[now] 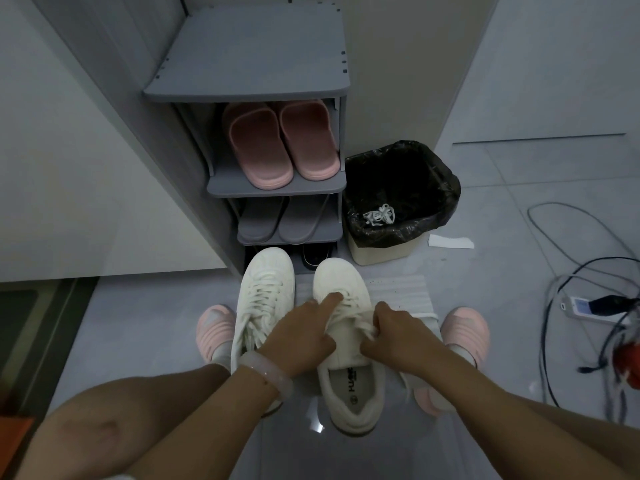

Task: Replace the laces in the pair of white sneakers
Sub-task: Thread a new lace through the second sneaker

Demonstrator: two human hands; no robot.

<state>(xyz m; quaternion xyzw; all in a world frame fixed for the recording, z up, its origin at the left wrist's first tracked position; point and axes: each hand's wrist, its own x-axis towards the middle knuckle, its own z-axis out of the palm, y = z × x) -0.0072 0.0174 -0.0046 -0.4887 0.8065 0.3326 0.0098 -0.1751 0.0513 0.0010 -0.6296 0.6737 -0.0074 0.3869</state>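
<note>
Two white sneakers on the floor, toes toward the shoe rack [277, 188]. Left sneaker [263, 306] fully laced, untouched. Right sneaker [349, 341] sits under both hands. Left hand [301, 337]: index finger extended, pressing the lace [349, 306] near the lower eyelets. Right hand [391, 337]: grip pinched on lace at the tongue. Old laces [379, 214] in the bin [401, 202].

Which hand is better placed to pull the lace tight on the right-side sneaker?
Right hand, probably: its fingers already pinch the white lace at the white sneaker's tongue. Left hand only presses a fingertip on the crossings.
</note>
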